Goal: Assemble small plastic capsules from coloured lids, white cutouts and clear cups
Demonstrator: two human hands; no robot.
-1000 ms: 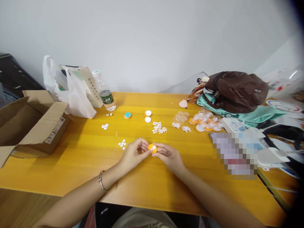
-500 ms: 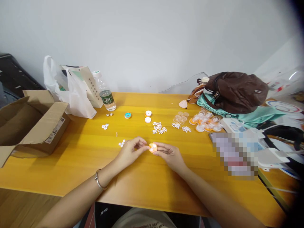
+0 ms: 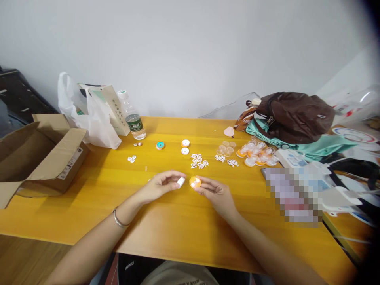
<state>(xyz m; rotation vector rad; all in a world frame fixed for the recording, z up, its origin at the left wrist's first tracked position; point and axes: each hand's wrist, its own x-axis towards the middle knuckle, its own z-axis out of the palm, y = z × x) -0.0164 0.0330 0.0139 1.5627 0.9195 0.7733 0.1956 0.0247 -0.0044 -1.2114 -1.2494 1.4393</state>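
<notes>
Orange-and-white round plastic piece [image 3: 195,182] is observed just below the frame's centre, pinched in the right hand [image 3: 219,194]. Left hand [image 3: 158,188], held apart, grips a small white block-like piece [image 3: 181,182]. White openwork plastic parts [image 3: 195,160] lie near the frame's centre on yellow wooden table [image 3: 178,229].

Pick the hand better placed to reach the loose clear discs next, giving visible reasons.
Probably the right hand: it is nearer the clear discs, though it holds an orange piece. The left hand, holding a white piece, is farther off.
</notes>
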